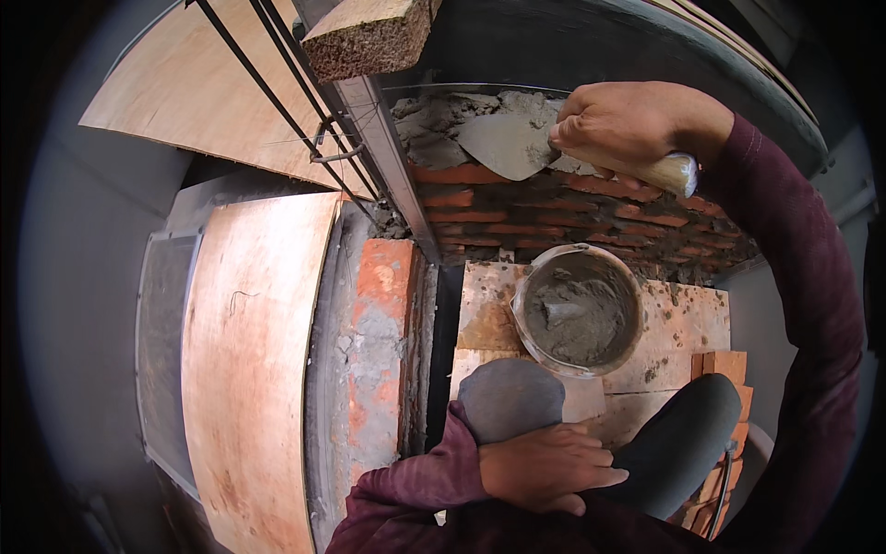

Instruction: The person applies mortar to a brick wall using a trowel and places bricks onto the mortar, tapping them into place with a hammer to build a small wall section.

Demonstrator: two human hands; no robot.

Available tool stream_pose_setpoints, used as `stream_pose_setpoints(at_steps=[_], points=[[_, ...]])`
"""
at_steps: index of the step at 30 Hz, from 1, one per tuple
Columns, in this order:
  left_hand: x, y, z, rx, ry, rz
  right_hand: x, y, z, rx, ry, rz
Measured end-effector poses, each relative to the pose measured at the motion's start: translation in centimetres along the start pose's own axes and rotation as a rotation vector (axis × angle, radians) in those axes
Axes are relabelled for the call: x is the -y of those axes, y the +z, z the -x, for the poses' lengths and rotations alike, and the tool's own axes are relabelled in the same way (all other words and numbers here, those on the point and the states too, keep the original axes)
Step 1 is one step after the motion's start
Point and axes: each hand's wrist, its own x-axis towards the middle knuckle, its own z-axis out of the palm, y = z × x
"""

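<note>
My right hand (641,125) is closed round the pale handle of a trowel (506,148). The trowel's grey blade lies on the wet mortar (427,118) spread along the top of a low brick wall (544,220); its tip hangs just past the near edge. My left hand (546,468) rests flat across my thigh, fingers stretched out and holding nothing. Between my knees and the wall stands a bucket (524,330) of mortar, with a lump or piece poking out of the mix.
Stacked bricks (725,367) stand by my right knee on mortar-spotted boards (678,323). Left of me runs a mortar-smeared brick pier (380,305) beside a plywood sheet (249,360). Steel rods (277,78) and a metal upright (388,171) rise at the wall's left end, under a timber end (365,51).
</note>
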Motion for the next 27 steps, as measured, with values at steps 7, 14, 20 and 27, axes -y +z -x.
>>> stream_pose_setpoints(at_steps=[7,14,20,27], points=[[0.5,0.2,0.5,-0.026,0.032,0.012,1.4,1.2,0.5,-0.303,-0.128,-0.041],[0.5,0.8,0.9,-0.069,0.056,0.049,2.7,2.1,0.3,-0.346,0.065,0.075],[1.2,2.0,0.7,-0.222,0.165,0.005,2.9,2.2,-0.8,-0.375,-0.055,0.217],[0.5,0.7,0.5,-0.061,0.069,0.028,4.2,1.3,-1.6,-0.134,-0.175,0.203]])
